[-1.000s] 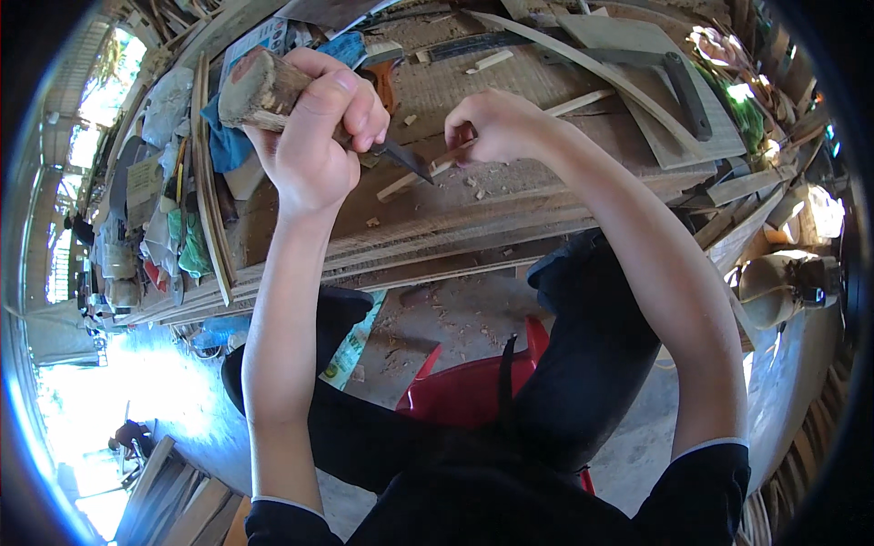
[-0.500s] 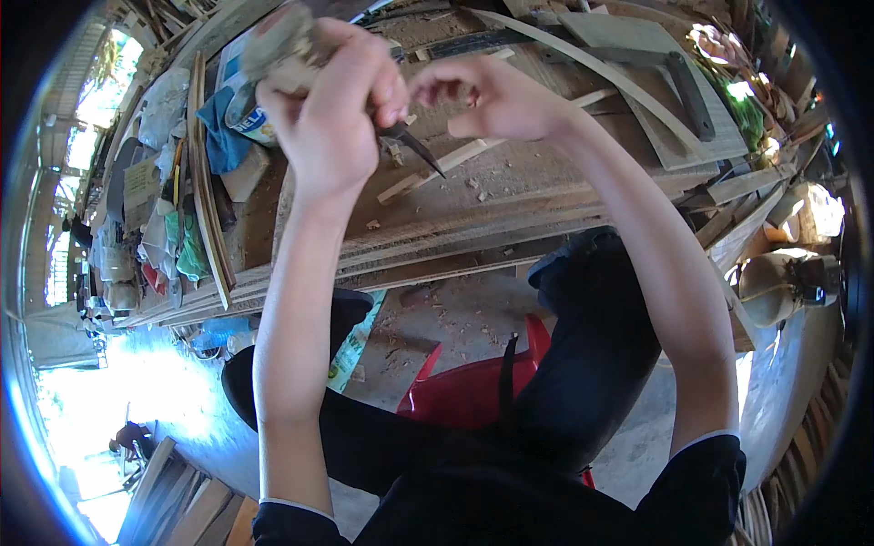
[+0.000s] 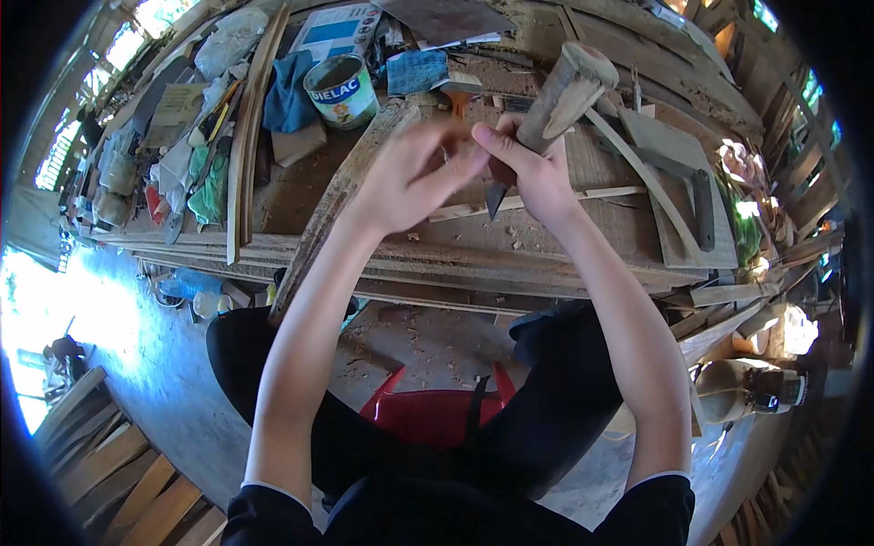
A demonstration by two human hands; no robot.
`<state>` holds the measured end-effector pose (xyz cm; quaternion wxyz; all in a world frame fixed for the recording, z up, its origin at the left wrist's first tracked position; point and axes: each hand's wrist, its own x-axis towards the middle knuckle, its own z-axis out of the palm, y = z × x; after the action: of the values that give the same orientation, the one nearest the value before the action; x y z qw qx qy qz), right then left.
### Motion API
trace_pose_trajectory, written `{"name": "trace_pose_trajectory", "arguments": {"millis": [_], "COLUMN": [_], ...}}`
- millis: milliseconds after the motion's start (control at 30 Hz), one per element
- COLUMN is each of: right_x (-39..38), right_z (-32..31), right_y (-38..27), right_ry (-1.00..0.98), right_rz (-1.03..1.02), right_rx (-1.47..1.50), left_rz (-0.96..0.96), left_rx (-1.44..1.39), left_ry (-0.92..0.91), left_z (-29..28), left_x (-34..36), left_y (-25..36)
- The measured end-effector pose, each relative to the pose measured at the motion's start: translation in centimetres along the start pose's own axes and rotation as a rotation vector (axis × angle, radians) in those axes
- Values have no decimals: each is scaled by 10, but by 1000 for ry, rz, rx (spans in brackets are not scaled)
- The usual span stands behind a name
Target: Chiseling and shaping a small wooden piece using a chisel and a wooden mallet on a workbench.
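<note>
My right hand (image 3: 543,182) is closed round a chisel-like tool with a thick, round wooden end (image 3: 569,86). That end is split along one side and points up and away to the right. A dark blade (image 3: 495,199) with a slanted tip sticks out below the fingers; the fist hides where wood and blade meet. Close by on the left is my left hand (image 3: 401,187), its thumb stretched towards the right thumb. Its fingers are smeared by motion but stand apart from the thumb, and nothing shows in them. Beneath the hands, a thin wooden strip (image 3: 601,194) lies on the board.
At the left stand a tin can (image 3: 341,96), a blue cloth (image 3: 289,96) and long wooden slats (image 3: 246,173). A rough wooden strip (image 3: 319,237) leans over the bench edge beside my left forearm. Right, a metal square (image 3: 703,209) rests on a flat board. A red stool (image 3: 432,417) is below.
The tool has passed from my left hand to my right, its wooden end now up and right. The left hand has moved down and right. My view has shifted, showing more of the bench's far side.
</note>
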<state>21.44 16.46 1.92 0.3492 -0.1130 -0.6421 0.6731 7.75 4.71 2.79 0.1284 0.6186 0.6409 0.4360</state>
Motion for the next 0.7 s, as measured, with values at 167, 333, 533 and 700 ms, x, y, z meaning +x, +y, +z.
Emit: {"name": "trace_pose_trajectory", "arguments": {"millis": [167,333,533,700], "right_x": [2,1,3,3], "right_z": [-4,-9,-14,-18], "right_y": [9,13,14,11], "right_ry": [-66,-103,-112,-137], "right_rz": [25,-16,-57,-40], "right_rx": [161,256,297,273], "left_rz": [19,6,-31,-83], "left_rx": [490,369,327,296], "left_ry": [-155,-89,-117,-136], "left_z": [33,42,39,40], "left_x": [-35,-36,-33,-30], "left_y": [-43,-54,-57,-54]}}
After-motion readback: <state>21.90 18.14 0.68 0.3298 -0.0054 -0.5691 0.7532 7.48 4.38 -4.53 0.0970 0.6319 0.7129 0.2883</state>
